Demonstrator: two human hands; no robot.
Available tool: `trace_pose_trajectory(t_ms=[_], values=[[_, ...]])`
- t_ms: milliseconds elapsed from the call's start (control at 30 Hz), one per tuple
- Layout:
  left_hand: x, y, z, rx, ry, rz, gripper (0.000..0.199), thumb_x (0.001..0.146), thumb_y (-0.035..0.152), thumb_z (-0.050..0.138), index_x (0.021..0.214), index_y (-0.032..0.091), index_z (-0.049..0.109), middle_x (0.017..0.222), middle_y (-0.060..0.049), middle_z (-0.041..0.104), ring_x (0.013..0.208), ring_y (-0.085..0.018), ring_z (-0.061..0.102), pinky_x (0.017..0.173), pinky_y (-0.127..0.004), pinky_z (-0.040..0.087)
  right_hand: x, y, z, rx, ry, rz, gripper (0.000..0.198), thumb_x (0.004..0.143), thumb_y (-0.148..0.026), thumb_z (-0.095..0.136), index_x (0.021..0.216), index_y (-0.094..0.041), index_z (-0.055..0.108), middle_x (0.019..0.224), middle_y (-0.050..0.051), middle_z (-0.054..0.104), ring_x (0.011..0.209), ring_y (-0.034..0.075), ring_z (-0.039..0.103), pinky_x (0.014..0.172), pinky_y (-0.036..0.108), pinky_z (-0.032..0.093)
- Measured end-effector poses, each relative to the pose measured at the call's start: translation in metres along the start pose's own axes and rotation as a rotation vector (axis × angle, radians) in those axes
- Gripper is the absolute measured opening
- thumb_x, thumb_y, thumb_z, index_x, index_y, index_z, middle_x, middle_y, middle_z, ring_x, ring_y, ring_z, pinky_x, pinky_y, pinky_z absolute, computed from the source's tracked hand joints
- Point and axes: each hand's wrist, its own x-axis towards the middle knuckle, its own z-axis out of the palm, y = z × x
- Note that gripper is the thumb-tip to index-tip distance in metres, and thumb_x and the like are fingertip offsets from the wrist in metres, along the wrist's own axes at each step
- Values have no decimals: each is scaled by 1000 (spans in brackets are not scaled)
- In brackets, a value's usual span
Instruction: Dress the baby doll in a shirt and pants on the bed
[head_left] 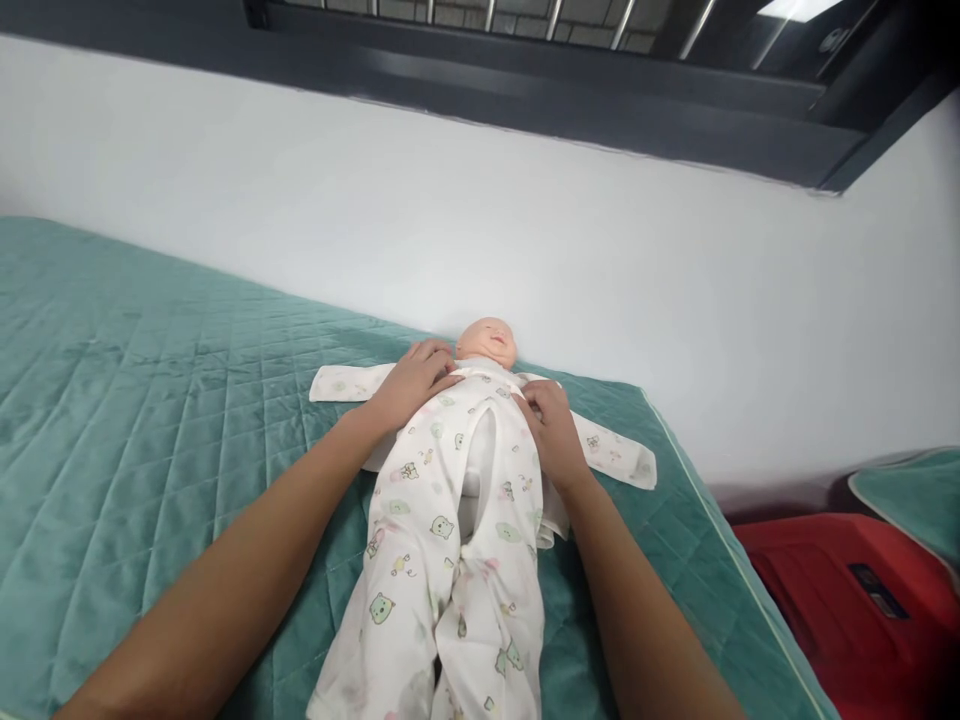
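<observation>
A baby doll (491, 340) lies on its back, its head toward the wall. White printed baby pants (420, 520) with an open crotch cover its front from the chest down and spread toward me. A matching long-sleeved top (619, 455) is beneath them, both sleeves stretched out sideways. My left hand (420, 380) is at the pants' upper left edge by the doll's shoulder, thumb and fingers closing on the waistband. On the other side, my right hand (553, 425) has curled fingers gripping the waistband. Its fingertips are partly hidden.
Under the doll is a green quilted cover (187, 420), its piped edge on the right. A white wall (420, 210) rises behind, below a dark window frame (525, 80) with metal bars. A red plastic chair or stool (832, 580) and another green cover (915, 495) are at right.
</observation>
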Motion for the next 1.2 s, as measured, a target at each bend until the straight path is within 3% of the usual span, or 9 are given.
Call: trace_pose_trajectory(t_ms=[67, 133, 233, 367, 567, 733, 867, 1033, 1200], values=[[-1, 0, -3, -31, -32, 32, 30, 93, 47, 46, 91, 20, 59, 117, -8, 60, 112, -24, 50, 102, -39, 34, 3, 3, -2, -58, -19, -87, 31, 92, -45, 48, 70, -23, 52, 114, 9, 60, 114, 26, 49, 105, 44, 29], [-2, 2, -7, -80, -82, 30, 31, 94, 46, 44, 88, 20, 58, 111, -8, 62, 106, -23, 53, 100, -39, 36, 6, 6, -4, -47, -117, -106, 35, 94, -44, 43, 67, -23, 51, 123, 8, 59, 120, 26, 48, 106, 44, 28], [-1, 5, -11, -96, -119, -11, 30, 93, 45, 44, 86, 19, 57, 101, -6, 63, 96, -22, 55, 88, -35, 41, 11, 6, -7, -49, -230, -45, 40, 95, -47, 38, 65, -23, 49, 104, 6, 66, 100, 23, 56, 91, 38, 39], [10, 1, -8, 5, -89, -114, 27, 92, 41, 43, 79, 20, 54, 81, -2, 61, 77, -19, 55, 69, -30, 38, 26, 5, -3, -224, -160, 164, 41, 93, -51, 37, 64, -23, 44, 68, 1, 58, 68, 19, 50, 66, 31, 36], [38, -17, 8, 191, -16, -275, 17, 90, 34, 48, 81, 21, 54, 70, -2, 60, 67, -19, 52, 62, -29, 34, 46, 15, 14, -293, -54, 220, 39, 91, -49, 41, 62, -23, 41, 59, -1, 52, 59, 16, 43, 61, 29, 30], [37, -20, 11, 61, 8, -257, 16, 88, 31, 51, 95, 21, 62, 84, -3, 69, 76, -19, 60, 69, -28, 43, 38, 24, 18, 11, 30, 198, 23, 86, -44, 54, 89, -23, 61, 87, 3, 70, 79, 20, 60, 75, 33, 44], [22, -16, 10, 23, 9, -93, 27, 90, 29, 47, 105, 25, 69, 105, -3, 71, 96, -20, 62, 86, -31, 47, 29, 20, 16, 154, -79, 48, 32, 93, -39, 45, 112, -26, 67, 122, 3, 68, 115, 23, 59, 102, 39, 40], [-1, -14, 8, 149, -2, 40, 33, 88, 25, 54, 119, 26, 66, 114, -5, 67, 106, -22, 59, 96, -35, 45, 10, 8, 8, 184, -111, 24, 37, 93, -37, 46, 122, -27, 66, 129, 3, 65, 121, 24, 57, 108, 40, 38], [-35, -18, 6, 260, 90, 51, 38, 91, 24, 49, 128, 23, 59, 129, -8, 58, 123, -23, 48, 108, -38, 39, -24, -2, 1, 185, -39, 142, 43, 91, -37, 47, 130, -28, 61, 138, 2, 59, 130, 26, 51, 112, 44, 33]])
